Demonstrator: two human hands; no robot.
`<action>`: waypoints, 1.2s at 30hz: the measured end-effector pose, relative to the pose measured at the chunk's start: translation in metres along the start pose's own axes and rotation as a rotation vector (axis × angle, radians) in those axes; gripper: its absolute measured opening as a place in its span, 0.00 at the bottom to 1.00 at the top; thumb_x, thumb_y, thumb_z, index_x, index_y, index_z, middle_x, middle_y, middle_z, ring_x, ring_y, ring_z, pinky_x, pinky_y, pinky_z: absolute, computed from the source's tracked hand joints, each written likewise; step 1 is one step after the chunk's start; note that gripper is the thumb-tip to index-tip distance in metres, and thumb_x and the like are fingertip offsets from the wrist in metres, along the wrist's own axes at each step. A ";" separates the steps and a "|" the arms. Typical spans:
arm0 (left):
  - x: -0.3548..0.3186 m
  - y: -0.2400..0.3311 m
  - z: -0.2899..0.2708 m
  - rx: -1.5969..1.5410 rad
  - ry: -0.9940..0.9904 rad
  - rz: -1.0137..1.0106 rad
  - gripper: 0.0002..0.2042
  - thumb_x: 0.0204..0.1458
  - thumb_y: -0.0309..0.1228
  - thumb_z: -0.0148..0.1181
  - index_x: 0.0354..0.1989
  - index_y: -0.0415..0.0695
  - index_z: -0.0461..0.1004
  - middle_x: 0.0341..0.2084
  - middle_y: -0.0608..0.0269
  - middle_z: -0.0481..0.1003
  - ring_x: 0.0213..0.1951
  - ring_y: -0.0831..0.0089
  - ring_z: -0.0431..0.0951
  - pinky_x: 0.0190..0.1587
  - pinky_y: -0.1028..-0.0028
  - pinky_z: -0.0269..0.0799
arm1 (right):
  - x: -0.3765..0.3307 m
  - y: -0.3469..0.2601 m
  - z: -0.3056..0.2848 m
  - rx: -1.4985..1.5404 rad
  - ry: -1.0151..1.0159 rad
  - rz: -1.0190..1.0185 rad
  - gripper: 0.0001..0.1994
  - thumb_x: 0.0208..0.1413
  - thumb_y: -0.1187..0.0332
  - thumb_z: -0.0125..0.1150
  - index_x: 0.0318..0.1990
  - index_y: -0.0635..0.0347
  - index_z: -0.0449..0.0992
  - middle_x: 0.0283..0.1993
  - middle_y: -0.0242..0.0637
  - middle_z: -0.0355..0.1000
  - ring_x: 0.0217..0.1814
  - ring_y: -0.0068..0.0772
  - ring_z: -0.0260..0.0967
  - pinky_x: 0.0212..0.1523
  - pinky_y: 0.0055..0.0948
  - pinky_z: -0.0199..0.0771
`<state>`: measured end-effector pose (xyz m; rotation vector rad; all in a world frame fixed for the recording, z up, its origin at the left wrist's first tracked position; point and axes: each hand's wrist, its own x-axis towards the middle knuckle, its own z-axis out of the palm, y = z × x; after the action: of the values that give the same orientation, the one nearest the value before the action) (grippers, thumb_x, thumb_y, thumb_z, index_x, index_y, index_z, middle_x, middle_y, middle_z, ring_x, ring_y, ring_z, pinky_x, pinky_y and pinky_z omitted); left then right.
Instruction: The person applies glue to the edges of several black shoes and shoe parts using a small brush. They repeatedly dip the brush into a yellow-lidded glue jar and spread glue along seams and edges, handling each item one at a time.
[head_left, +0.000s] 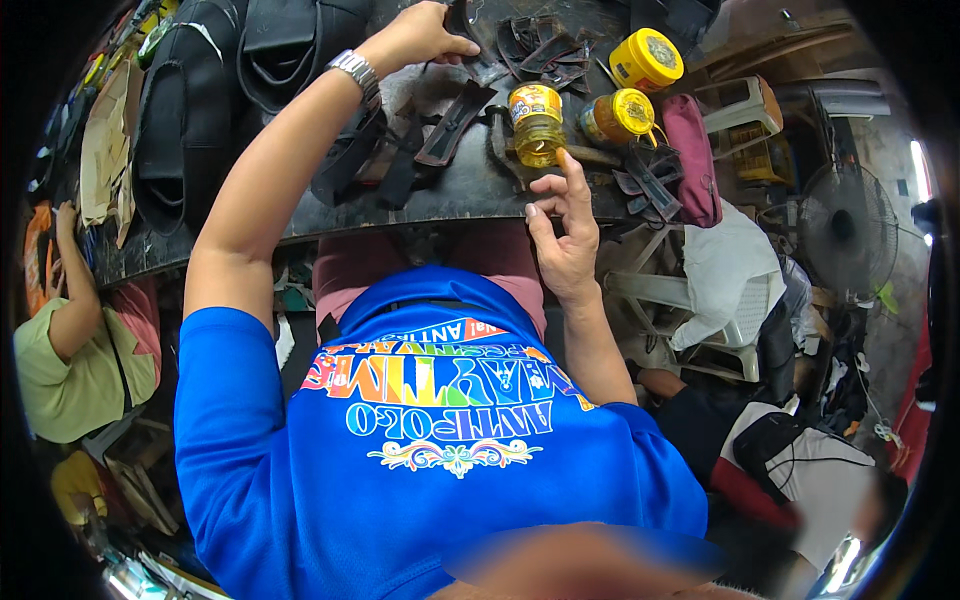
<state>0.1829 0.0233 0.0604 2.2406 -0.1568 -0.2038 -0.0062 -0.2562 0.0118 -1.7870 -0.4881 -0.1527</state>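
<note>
At the far edge of the workbench, my left hand point(418, 38), with a metal watch on its wrist, has its thumb and fingers closed around a dark strap piece point(459, 18). Part of that grip is cut off by the top of the picture. Black strap pieces point(452, 125) lie just below it, and a heap of similar cut straps point(542, 50) sits to its right. My right hand point(568, 235) is raised at the bench's near edge, fingers loosely bent and apart, holding nothing. Its index fingertip is close to a jar of yellowish liquid point(537, 125); whether they touch I cannot tell.
Large black footwear point(180, 120) stands along the left of the black workbench point(330, 222). Two yellow-lidded tubs point(646, 60) and a maroon pouch point(690, 160) are at the right. Beyond are a white plastic chair point(735, 325) and a fan point(848, 225). Other people sit at left point(85, 350) and lower right point(790, 455).
</note>
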 end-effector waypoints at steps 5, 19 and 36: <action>0.038 -0.018 0.025 -0.213 -0.057 -0.043 0.16 0.50 0.33 0.76 0.43 0.38 0.80 0.29 0.63 0.82 0.28 0.76 0.82 0.28 0.83 0.73 | -0.005 0.000 -0.004 0.053 0.054 0.011 0.37 0.54 0.85 0.58 0.74 0.56 0.59 0.48 0.37 0.72 0.36 0.18 0.68 0.41 0.20 0.73; -0.042 0.007 0.018 0.509 0.299 0.173 0.18 0.49 0.45 0.68 0.35 0.40 0.83 0.36 0.41 0.79 0.42 0.47 0.81 0.45 0.56 0.77 | 0.012 -0.014 -0.019 -0.556 -0.052 -0.028 0.22 0.56 0.77 0.60 0.60 0.57 0.74 0.42 0.46 0.75 0.41 0.50 0.77 0.40 0.43 0.78; -0.073 0.008 0.035 -0.604 0.230 0.226 0.05 0.53 0.26 0.67 0.33 0.40 0.76 0.26 0.65 0.78 0.29 0.84 0.74 0.32 0.79 0.71 | 0.024 -0.038 -0.025 -0.797 -0.215 0.063 0.16 0.56 0.75 0.58 0.52 0.56 0.77 0.45 0.46 0.72 0.42 0.48 0.76 0.41 0.41 0.76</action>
<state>0.1045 0.0049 0.0521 1.6139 -0.1923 0.1189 0.0042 -0.2668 0.0612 -2.6145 -0.5671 -0.1182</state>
